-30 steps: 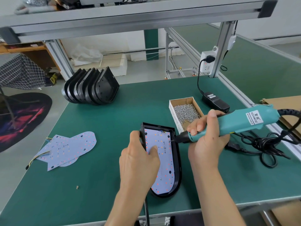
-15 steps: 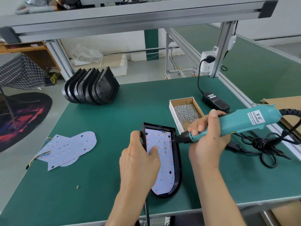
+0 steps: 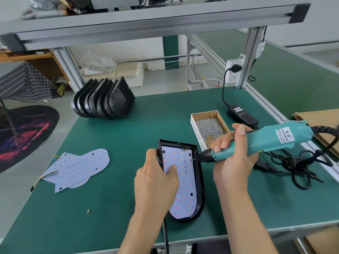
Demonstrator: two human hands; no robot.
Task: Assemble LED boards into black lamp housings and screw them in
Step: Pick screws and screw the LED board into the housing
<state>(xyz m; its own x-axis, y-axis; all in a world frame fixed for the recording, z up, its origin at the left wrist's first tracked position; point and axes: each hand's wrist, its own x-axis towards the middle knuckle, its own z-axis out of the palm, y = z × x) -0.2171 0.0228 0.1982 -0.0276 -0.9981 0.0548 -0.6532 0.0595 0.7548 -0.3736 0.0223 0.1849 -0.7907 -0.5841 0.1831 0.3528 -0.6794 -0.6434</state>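
Green matting covers the bench (image 3: 110, 143) under an aluminium frame, and the work sits near its front edge.

My left hand (image 3: 156, 184) steadies the assembly: the thumb hooks over the left wall of the black lamp housing (image 3: 200, 189), and a fingertip presses flat on the LED board (image 3: 185, 180) seated inside it. My right hand (image 3: 233, 158) is wrapped round the teal electric screwdriver (image 3: 266, 142), fingers curled about its barrel. The bit meets the board near its upper right edge, close to the housing wall; whether a screw sits on the tip is too small to tell.

Handling notes, as judgement:
- The board looks thin, light and stiff. Press on bare areas between the LEDs, and keep clear of the wires at its top end.
- The housing appears to be rigid moulded plastic, light enough to skate on the mat under driver load. Grip it by the rim.
- Keep the driver as upright as the wall allows, to avoid slipping off the screw head and scoring the board.

Just beyond the driver stands the cardboard box of screws (image 3: 209, 125). Spare LED boards (image 3: 78, 169) lie to the left, and stacked empty housings (image 3: 102, 99) stand at the back left.
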